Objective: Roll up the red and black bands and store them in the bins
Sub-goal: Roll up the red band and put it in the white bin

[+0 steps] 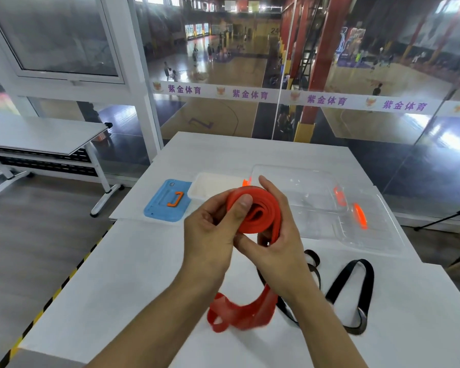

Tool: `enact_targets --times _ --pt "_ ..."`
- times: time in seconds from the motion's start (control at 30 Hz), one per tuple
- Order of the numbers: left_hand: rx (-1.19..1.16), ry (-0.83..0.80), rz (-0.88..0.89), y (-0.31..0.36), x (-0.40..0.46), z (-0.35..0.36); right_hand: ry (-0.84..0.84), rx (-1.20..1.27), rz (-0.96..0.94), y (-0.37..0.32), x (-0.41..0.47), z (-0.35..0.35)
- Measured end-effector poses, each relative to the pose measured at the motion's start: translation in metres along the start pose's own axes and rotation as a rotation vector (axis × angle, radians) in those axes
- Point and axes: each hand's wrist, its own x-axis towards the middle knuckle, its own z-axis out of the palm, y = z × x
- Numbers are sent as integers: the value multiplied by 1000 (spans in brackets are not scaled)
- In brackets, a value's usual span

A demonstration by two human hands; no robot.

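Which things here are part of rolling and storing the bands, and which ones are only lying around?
Belong to the job:
- red band, partly rolled, gripped by left hand and right hand
- black band, unrolled on the white table
- clear bin
- white bin

Just lying about:
- blue lid with orange handle
- clear lid
- folding table

red band (252, 211) half-rolled, black band (351, 288) unrolled

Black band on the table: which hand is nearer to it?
Right. The right hand holds the red band just above the black band; the left hand sits farther left.
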Motion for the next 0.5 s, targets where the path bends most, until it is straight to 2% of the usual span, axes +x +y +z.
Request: enact_targets --times 0.1,0.23,0.3,0.4,0.5 --pt "-18 -9 -54 -3 -2 4 27 -17 -4 -1 -1 -4" --pt "23 -94 -166 -7 5 -5 -79 -135 4 -2 5 -17" --pt "67 -215 -263 -6 11 -17 -189 -235 -6 -3 10 -30" --pt "171 -486 -391 8 24 -40 -438 -387 11 -11 18 -50" --pt "409 -664 -371 21 31 -46 -619 -468 29 -20 26 -53"
